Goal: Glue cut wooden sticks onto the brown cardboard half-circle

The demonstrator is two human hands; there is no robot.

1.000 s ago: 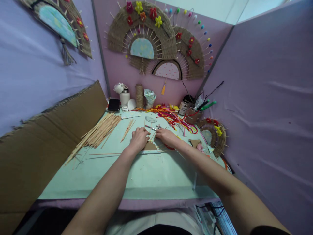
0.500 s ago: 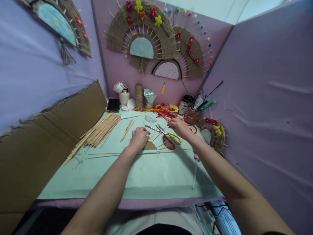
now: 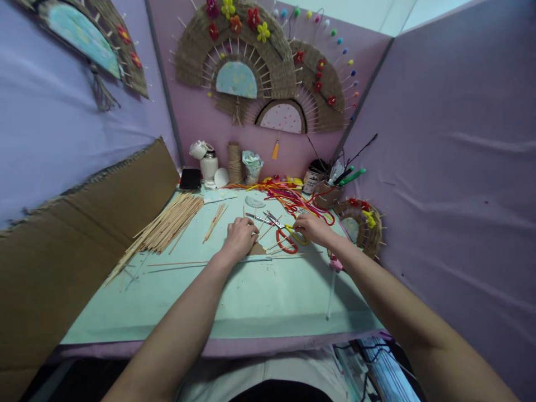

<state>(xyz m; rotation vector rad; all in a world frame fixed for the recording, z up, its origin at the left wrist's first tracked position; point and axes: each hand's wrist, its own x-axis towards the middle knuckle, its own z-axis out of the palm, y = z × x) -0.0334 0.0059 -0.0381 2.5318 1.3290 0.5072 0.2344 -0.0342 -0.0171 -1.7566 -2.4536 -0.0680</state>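
My left hand (image 3: 240,239) presses down on a small brown cardboard piece (image 3: 256,249), its fingers curled over the piece's left side. Several thin wooden sticks (image 3: 274,229) fan out from the cardboard, and a pale strip (image 3: 256,258) runs along its lower edge. Just right of it, scissors (image 3: 287,245) with one red and one yellow handle lie with their blades apart. The bent fingers of my right hand (image 3: 313,228) are closed at the yellow handle and cover part of it.
A pile of wooden sticks (image 3: 161,223) lies left beside a cardboard wall (image 3: 104,195). Red and orange pipe cleaners (image 3: 288,195), a twine spool (image 3: 234,162) and a pen pot (image 3: 327,195) stand or lie behind. A small woven fan (image 3: 362,226) leans at the right.
My right hand has come down and slightly right, from above the scissors to their yellow handle. My left hand stays on the cardboard. The whole view has shifted slightly.
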